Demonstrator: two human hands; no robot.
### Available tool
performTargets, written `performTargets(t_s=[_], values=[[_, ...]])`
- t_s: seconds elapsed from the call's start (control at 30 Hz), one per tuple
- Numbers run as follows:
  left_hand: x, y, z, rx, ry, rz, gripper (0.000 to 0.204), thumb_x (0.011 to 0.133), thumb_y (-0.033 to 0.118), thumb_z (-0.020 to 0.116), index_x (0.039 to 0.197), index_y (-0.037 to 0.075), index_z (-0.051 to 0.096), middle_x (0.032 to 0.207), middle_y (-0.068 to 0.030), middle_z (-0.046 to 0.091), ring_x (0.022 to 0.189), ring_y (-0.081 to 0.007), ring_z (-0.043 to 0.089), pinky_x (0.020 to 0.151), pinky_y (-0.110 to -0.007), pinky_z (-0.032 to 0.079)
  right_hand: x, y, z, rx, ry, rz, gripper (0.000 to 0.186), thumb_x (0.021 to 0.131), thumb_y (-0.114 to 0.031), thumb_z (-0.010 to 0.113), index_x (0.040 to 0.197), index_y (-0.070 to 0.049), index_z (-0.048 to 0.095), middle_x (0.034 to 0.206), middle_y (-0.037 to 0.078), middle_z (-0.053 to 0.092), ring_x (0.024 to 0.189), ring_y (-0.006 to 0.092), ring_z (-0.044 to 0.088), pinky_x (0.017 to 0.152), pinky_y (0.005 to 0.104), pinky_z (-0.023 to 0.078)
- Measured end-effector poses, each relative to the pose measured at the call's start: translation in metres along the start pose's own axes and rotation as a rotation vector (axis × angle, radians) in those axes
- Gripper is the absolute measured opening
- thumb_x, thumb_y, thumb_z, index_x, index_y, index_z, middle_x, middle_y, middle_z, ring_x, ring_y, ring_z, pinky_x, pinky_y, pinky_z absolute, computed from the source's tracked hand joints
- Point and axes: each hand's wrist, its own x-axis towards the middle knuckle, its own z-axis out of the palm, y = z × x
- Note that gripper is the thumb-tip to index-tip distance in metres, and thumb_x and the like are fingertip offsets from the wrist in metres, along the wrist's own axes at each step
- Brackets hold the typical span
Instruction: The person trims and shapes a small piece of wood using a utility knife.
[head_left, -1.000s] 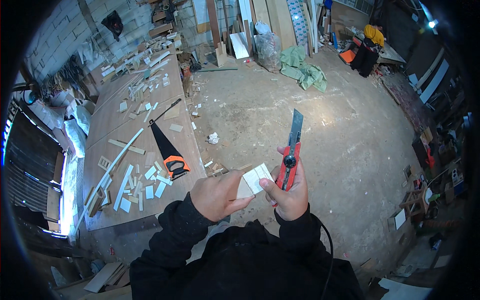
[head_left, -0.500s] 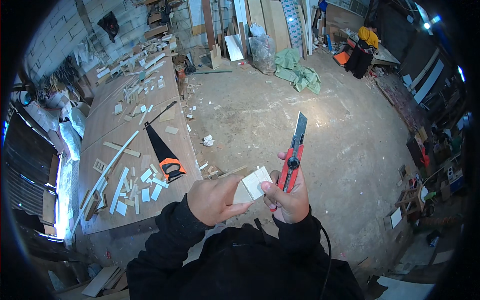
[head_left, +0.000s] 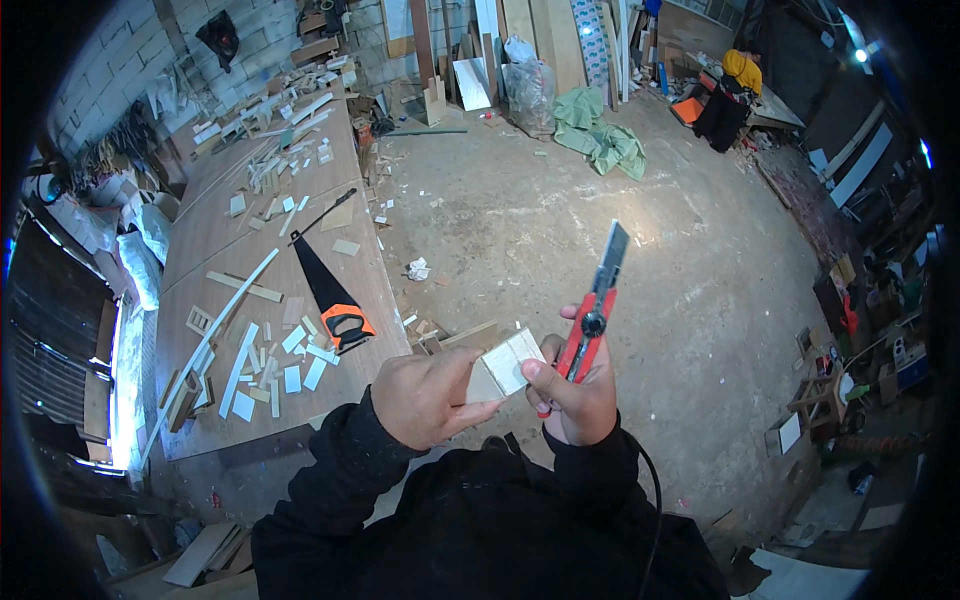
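My left hand (head_left: 418, 402) is closed on a small, pale wooden block (head_left: 514, 362) with a line across its face, holding it tilted in front of my body. In my right hand (head_left: 583, 402) is a red utility knife (head_left: 590, 322), its long blade pointing up and away from the block. The right thumb presses on the block's right edge, and the other right fingers are partly hidden behind the knife and block. An orange-handled handsaw (head_left: 327, 285) lies to the left on the wooden worktable (head_left: 225, 270).
White and bare wood offcuts (head_left: 293, 340) are scattered over the worktable. Beyond, on the concrete floor (head_left: 500, 230), lie a green cloth (head_left: 600, 135) and a filled clear plastic bag (head_left: 528, 95). A person in yellow (head_left: 741, 70) is at the far right beside a bench.
The knife has tipped slightly to the right, its blade tip swinging that way. Both hands keep their hold on the block and knife. The view has shifted a little.
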Motion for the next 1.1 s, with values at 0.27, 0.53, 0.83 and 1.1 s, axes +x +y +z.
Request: performTargets(t_s=[0.27, 0.53, 0.83, 1.1], values=[[-0.002, 0.003, -0.013, 0.083, 0.015, -0.070, 0.037, 0.081, 0.034, 0.077, 0.095, 0.007, 0.056, 0.066, -0.0073, 0.056, 0.059, -0.0289, 0.063, 0.051, -0.039, 0.048, -0.006, 0.028, 0.005, -0.520, 0.098, -0.474, 0.054, 0.077, 0.002, 0.080, 0.120, -0.002, 0.047, 0.087, -0.001, 0.054, 0.074, 0.0048, 0.052, 0.066, 0.0195, 0.043], [-0.005, -0.024, 0.001, 0.106, -0.029, -0.245, 0.042, 0.078, 0.039, 0.078, 0.084, 0.004, 0.055, 0.064, -0.0143, 0.060, 0.061, -0.0347, 0.064, 0.054, -0.042, 0.049, -0.001, 0.045, 0.010, -0.629, 0.146, -0.485, 0.042, 0.081, -0.002, 0.078, 0.112, -0.002, 0.050, 0.097, 0.005, 0.055, 0.075, 0.0058, 0.052, 0.066, 0.0205, 0.044], [-0.017, -0.059, -0.027, -0.195, 0.115, -0.255, 0.046, 0.073, 0.034, 0.089, 0.085, 0.004, 0.057, 0.061, -0.0048, 0.054, 0.053, -0.0150, 0.054, 0.052, -0.028, 0.042, 0.031, 0.024, -0.024, -0.306, 0.405, -0.392, 0.033, 0.093, -0.007, 0.062, 0.118, -0.008, 0.041, 0.069, -0.002, 0.046, 0.046, 0.0069, 0.040, 0.043, 0.0233, 0.035], [-0.031, -0.082, -0.039, -0.539, 0.068, -0.262, 0.034, 0.083, 0.017, 0.080, 0.097, 0.005, 0.051, 0.081, -0.0044, 0.063, 0.068, -0.0113, 0.060, 0.062, -0.025, 0.046, 0.048, 0.041, -0.042, -0.335, 0.437, -0.341, 0.032, 0.094, -0.007, 0.062, 0.118, -0.009, 0.042, 0.069, -0.003, 0.045, 0.046, 0.0051, 0.039, 0.041, 0.0214, 0.032]])
